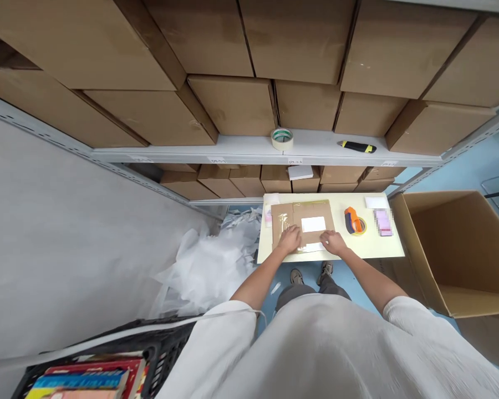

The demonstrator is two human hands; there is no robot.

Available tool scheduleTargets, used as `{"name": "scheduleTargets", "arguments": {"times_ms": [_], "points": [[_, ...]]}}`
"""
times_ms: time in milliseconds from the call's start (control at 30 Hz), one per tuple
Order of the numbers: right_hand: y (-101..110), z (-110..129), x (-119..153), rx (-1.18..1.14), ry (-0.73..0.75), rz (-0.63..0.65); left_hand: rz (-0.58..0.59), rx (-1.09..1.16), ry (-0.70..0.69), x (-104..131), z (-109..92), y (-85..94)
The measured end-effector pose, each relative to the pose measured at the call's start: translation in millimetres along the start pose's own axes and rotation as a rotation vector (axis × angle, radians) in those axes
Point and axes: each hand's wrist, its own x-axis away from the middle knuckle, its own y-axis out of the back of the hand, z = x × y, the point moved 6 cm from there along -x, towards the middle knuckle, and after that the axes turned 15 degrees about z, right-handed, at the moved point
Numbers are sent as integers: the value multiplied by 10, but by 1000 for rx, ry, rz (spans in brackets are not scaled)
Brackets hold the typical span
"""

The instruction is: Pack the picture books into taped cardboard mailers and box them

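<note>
Head view: with twelve o'clock pointing away from the person, a flat, brown cardboard parcel (pixel 303 209) lies on a pale yellow rectangular bench (pixel 374 246), straight in front of the body. From the two hands, most of it stretches toward twelve o'clock. Its long axis seems to run from nine to three, across the person's front, though it is not much longer than it is deep. The left hand (pixel 290 239) rests on the cardboard at about eight o'clock from the parcel's middle and is the nearer to that middle; the right hand (pixel 332 242) sits at its near right corner, at about four o'clock. The hands are apart from each other, with part of the parcel between them. Both look loosely curled, but whether the fingers pinch the cardboard cannot be told from this height.

The parcel looks flat and squared off, with shiny clear tape (pixel 285 219) over its nine o'clock side and a glossy strip along its far edge. A white rectangular label (pixel 313 224) lies right of its middle, and a second white patch (pixel 315 247) shows at the near edge between the hands. Toward three o'clock, well clear of the parcel, stands an orange and dark blue tape dispenser (pixel 351 220) with a yellowish roll.
</note>
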Motion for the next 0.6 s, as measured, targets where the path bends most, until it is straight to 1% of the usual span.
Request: {"name": "scheduleTargets", "arguments": {"times_ms": [100,167,267,333,433,600], "points": [[129,-168,-219,-92,-115,-39,-21,39,163,-38,292,135],[196,-278,-378,-148,-183,-60,-14,71,260,-39,467,175],[236,-434,-584,-228,-282,-93,-25,122,401,-5,697,179],[230,-519,-681,-286,-330,-125,-43,159,477,24,820,151],[191,-596,-775,-385,-355,-159,-50,245,534,40,949,74],[143,-647,-800,-513,-403,-204,-31,321,537,31,1037,-1]]}}
